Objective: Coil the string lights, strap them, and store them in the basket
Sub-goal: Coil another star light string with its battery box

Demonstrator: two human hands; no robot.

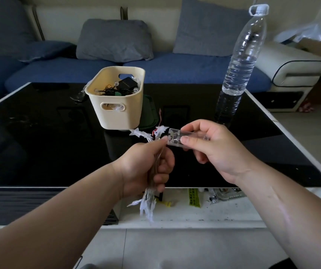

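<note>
My left hand [146, 167] grips a coiled bundle of string lights [148, 204]; its thin wires run through my fist and white star-shaped bulbs stick out above and below it. My right hand [210, 144] pinches the string's clear plastic battery box [177, 139] between thumb and fingers, just right of the left hand. The cream plastic basket [105, 90] stands on the black glass table beyond my hands, holding dark wires, a black box and some clear bulbs.
A tall clear water bottle [239, 65] stands on the black table [39, 133] at the right. A blue sofa with grey cushions [113, 39] lies behind. A lower white shelf [204, 212] near me holds small clutter.
</note>
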